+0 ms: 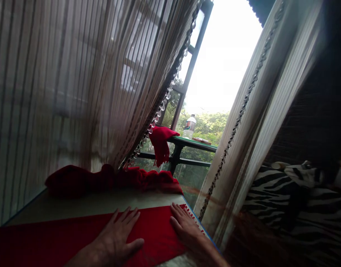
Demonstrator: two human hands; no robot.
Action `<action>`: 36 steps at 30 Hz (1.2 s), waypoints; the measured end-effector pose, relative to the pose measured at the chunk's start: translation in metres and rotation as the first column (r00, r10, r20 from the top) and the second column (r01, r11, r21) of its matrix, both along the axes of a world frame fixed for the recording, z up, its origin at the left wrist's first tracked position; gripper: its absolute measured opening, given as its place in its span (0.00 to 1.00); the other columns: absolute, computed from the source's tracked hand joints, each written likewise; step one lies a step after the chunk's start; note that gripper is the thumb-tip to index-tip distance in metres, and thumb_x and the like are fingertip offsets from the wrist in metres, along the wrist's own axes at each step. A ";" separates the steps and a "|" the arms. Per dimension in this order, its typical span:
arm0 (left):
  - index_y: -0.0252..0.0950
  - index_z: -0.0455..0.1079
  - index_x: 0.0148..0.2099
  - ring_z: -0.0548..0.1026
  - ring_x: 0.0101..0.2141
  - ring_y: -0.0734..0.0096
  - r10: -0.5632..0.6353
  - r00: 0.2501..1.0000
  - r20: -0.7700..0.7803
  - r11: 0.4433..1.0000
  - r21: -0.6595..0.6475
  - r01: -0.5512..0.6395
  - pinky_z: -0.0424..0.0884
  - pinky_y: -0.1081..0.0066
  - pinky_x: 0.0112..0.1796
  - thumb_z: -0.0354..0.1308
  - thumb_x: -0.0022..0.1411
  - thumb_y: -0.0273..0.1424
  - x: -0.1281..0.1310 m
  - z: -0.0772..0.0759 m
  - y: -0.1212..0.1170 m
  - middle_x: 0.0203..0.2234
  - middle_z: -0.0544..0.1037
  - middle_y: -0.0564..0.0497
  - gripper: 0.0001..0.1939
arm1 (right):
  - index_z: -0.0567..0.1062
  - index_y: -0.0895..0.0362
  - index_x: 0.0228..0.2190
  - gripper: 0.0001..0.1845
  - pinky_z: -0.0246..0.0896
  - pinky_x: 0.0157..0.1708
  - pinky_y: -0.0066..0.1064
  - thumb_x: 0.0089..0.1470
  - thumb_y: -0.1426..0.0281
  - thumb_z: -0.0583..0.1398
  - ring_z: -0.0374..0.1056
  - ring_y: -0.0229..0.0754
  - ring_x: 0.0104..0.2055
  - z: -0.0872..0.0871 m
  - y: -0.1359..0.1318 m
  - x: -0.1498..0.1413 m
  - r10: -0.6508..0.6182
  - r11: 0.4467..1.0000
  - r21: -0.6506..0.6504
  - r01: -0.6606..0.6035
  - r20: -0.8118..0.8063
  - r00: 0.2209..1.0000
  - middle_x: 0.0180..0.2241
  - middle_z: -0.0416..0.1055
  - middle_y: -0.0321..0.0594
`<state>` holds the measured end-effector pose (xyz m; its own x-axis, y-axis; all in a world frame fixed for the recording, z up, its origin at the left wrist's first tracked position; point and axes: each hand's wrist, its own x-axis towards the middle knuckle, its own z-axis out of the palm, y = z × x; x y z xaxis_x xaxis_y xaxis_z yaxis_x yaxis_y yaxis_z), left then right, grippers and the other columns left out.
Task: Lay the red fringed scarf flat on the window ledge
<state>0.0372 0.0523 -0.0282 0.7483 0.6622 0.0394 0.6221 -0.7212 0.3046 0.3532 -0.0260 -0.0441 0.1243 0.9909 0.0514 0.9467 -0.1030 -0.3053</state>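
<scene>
A red fringed scarf (150, 226) lies spread flat across the pale table, its fringe along the table's right edge. My left hand (117, 231) rests on the scarf with fingers spread and thumb apart. Close to the fringed end, my right hand (185, 224) lies flat on the cloth, fingers stretched out. Neither hand grips anything. Behind the scarf, a crumpled heap of red cloth (148, 180) runs along the table's far side, partly against the curtain. The scarf's left end runs out of view.
A sheer striped curtain (75, 92) with beaded trim hangs at the left, another curtain (251, 122) at the right. Beyond, a green ledge (198, 142) carries a plastic bottle (189, 127) and a draped red fringed cloth (160, 144). Zebra-striped fabric (270, 196) lies at the right.
</scene>
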 end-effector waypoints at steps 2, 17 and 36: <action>0.38 0.54 0.78 0.47 0.75 0.45 -0.005 1.000 -0.009 1.000 -0.027 0.004 0.44 0.38 0.72 0.51 0.71 0.58 0.000 0.015 -0.005 0.75 0.52 0.43 0.44 | 0.58 0.54 0.72 0.37 0.35 0.79 0.45 0.68 0.54 0.48 0.43 0.48 0.80 -0.001 0.001 0.000 0.001 1.000 -0.004 -0.001 0.007 1.000 0.77 0.49 0.44; 0.34 0.53 0.78 0.44 0.76 0.45 0.070 0.998 0.009 0.997 -0.046 -0.069 0.39 0.39 0.73 0.49 0.71 0.60 -0.009 0.036 -0.014 0.76 0.49 0.41 0.47 | 0.56 0.48 0.73 0.38 0.34 0.78 0.51 0.68 0.48 0.47 0.39 0.50 0.80 -0.012 0.020 0.006 0.034 0.997 0.070 -0.030 -0.051 0.998 0.78 0.46 0.41; 0.38 0.55 0.77 0.56 0.74 0.45 0.097 0.995 -0.030 0.994 0.060 -0.095 0.47 0.42 0.72 0.54 0.71 0.61 -0.007 0.012 -0.004 0.74 0.57 0.42 0.45 | 0.65 0.53 0.69 0.32 0.37 0.77 0.63 0.69 0.58 0.52 0.47 0.55 0.79 0.001 0.078 -0.068 0.491 0.869 0.129 -0.478 -0.108 0.864 0.75 0.57 0.48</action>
<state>0.0302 0.0486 -0.0165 0.6829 0.7283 0.0569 0.6983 -0.6737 0.2418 0.2855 0.0521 -0.0428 -0.3576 0.9191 0.1655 0.8195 0.3938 -0.4163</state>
